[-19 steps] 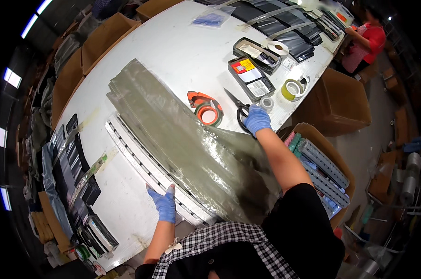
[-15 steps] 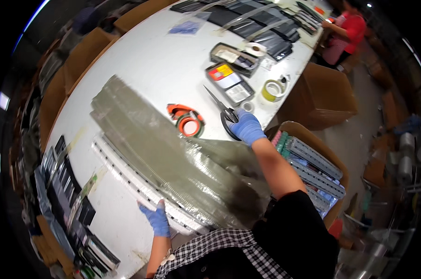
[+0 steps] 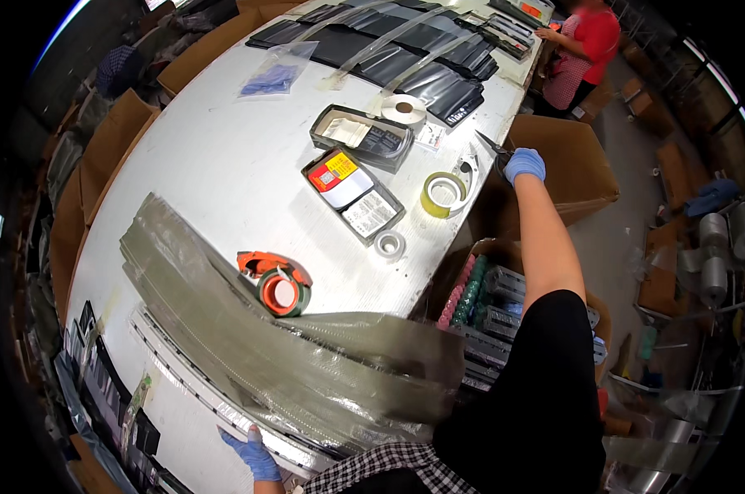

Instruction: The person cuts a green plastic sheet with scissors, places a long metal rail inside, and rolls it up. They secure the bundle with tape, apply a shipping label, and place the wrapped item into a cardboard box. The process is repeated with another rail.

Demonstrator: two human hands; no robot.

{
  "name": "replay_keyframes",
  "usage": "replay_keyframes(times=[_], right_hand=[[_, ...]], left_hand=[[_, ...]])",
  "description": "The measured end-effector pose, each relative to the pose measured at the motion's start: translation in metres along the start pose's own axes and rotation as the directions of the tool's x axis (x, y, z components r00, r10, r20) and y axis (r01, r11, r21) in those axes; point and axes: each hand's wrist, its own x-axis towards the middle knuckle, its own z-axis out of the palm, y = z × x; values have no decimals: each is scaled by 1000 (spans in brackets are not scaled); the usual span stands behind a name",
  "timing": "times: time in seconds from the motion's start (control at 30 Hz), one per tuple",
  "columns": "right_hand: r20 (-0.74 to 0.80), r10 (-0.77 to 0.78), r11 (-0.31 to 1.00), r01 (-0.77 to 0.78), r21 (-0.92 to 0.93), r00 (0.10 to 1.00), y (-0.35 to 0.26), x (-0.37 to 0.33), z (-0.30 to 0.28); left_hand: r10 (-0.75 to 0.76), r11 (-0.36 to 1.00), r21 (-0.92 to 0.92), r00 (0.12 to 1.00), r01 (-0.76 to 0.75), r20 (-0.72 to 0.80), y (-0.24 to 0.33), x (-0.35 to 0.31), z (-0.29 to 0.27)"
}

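My right hand (image 3: 525, 165), in a blue glove, is closed on black-handled scissors (image 3: 496, 151) over the table's right edge. Their blades point away to the upper left, past the rolls of tape. Low in the picture my left hand (image 3: 255, 458), also gloved in blue, has thumb and forefinger spread. It lies against the near edge of a long white strip with dark marks (image 3: 193, 370); its other fingers are partly hidden. Alongside that strip stretches a bundle of greyish-green plastic sheeting (image 3: 224, 325). An orange tape dispenser (image 3: 275, 284) touches the sheeting's far side.
On the white table (image 3: 199, 156) are a labelled black box (image 3: 352, 193), an open tray (image 3: 360, 138), yellowish tape (image 3: 442, 195) and dark packaged pieces (image 3: 389, 49). Below the right edge stands a carton of packed strips (image 3: 504, 296). A person in red (image 3: 586, 49) works at the far end.
My right hand has carried the scissors away and to the right, out to the table's edge. The view has shifted, and my left hand still lies by the white strip.
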Motion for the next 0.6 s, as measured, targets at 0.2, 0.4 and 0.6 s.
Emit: replay_keyframes(times=[0.2,0.4,0.6], right_hand=[[112,-90,991,78,105,990,-47,60,34],[-661,-177,677,577,456,730,-75,-6,23],[-318,-931,-44,811,584,179,-85,-311,13]], left_hand=[[-66,994,-87,994,59,-84,-29,6,-12],[24,989,148,993,-6,-118,-51,6,-29],[-49,994,-103,989,34,-140,-30,4,-1]])
